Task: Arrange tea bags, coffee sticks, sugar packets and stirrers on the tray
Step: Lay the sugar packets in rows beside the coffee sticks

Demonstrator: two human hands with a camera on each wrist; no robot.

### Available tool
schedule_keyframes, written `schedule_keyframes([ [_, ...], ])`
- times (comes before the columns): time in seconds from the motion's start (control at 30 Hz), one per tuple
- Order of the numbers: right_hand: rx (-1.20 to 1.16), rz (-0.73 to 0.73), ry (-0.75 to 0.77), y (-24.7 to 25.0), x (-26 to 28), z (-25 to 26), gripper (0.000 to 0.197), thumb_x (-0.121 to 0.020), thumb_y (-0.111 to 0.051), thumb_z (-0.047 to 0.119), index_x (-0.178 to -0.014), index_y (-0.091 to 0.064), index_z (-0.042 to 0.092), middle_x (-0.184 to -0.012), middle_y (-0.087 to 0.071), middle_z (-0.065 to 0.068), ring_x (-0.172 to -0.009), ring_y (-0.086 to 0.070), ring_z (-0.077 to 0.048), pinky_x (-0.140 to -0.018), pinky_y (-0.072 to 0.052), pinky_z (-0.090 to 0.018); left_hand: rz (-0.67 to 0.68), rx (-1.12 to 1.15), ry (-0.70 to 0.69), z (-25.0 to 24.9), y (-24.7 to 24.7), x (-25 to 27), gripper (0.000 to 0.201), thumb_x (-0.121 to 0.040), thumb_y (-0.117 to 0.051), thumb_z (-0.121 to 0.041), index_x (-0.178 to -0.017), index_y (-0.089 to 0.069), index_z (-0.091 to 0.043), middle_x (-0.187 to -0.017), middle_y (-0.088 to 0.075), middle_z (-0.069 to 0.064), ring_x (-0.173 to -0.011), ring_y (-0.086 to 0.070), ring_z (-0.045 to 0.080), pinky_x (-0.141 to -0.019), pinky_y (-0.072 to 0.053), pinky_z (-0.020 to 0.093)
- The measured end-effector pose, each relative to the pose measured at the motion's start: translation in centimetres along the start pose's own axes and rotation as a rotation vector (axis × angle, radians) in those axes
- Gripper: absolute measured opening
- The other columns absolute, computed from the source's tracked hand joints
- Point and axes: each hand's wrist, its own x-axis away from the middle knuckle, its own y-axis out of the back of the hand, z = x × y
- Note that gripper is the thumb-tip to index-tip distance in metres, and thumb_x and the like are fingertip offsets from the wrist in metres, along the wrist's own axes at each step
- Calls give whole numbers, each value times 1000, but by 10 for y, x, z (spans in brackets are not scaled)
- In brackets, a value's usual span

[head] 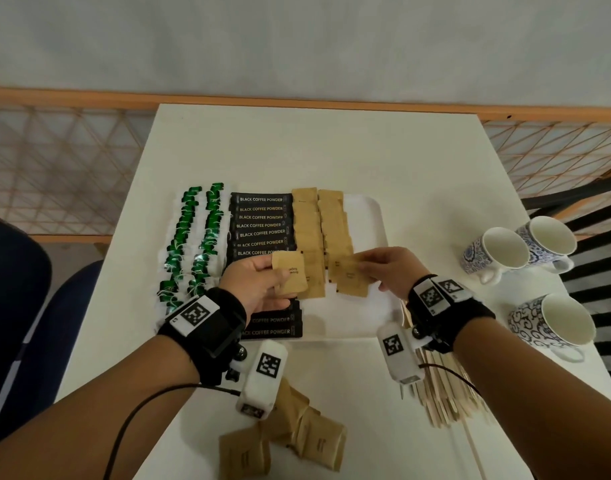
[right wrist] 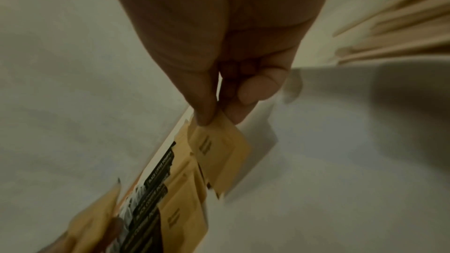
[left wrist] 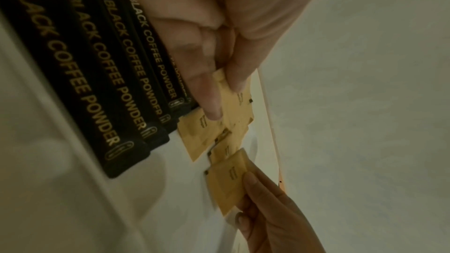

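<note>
Over the tray (head: 373, 216), both hands pinch sugar packets.
Left hand (head: 259, 282) grips one packet (head: 290, 275); right hand (head: 394, 271) another (head: 349, 277).

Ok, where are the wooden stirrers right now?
In the head view the wooden stirrers lie in a loose pile on the table, off the tray, just under the right wrist and left of the nearest patterned mug.

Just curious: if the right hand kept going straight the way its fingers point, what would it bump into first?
Probably the left hand and its sugar packet. The right hand points leftward across the tray, holding its own packet; height is unclear.
</note>
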Motion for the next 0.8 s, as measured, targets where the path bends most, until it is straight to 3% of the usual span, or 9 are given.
schedule_keyframes([
  [0.13,22,-35,26,-7,-8,1,10,-84,-69,19,-92,-72,23,-86,-71,0,-76,-61,-13,-59,-46,-18,-21,30,-5,0,-1,-2,27,-90,-59,-4,-116,-62,-7,-103,-69,21,-71,-70,24,-51,-57,22],
  [0.27,35,-98,57,-14,-16,0,10,-78,-75,19,-86,-69,24,-81,-67,0,-73,-61,-14,-60,-48,-22,-26,11,5,4,-1,-5,30,-92,-54,2,-119,-60,-9,-108,-68,19,-81,-69,26,-58,-58,23],
  [0.53,83,-118,43,-19,-27,-7,20,-76,-76,22,-93,-64,25,-67,-61,6,-73,-64,-16,-70,-56,-34,-40,-13,-4,9,2,-9,32,-91,-55,3,-120,-60,-7,-112,-67,17,-97,-67,28,-61,-59,23],
  [0.67,99,-137,58,-20,-24,-6,24,-77,-75,23,-98,-63,24,-69,-60,6,-69,-59,-12,-69,-55,-31,-36,-14,-9,9,0,-9,32,-91,-55,3,-120,-60,-8,-111,-68,15,-100,-66,27,-64,-59,23],
  [0.8,102,-215,171,-19,-12,2,14,-85,-67,26,-99,-64,27,-70,-55,9,-63,-51,-6,-62,-43,-20,-20,-18,-19,9,-3,-8,27,-91,-54,4,-111,-63,-12,-107,-68,11,-99,-66,25,-65,-58,23],
])
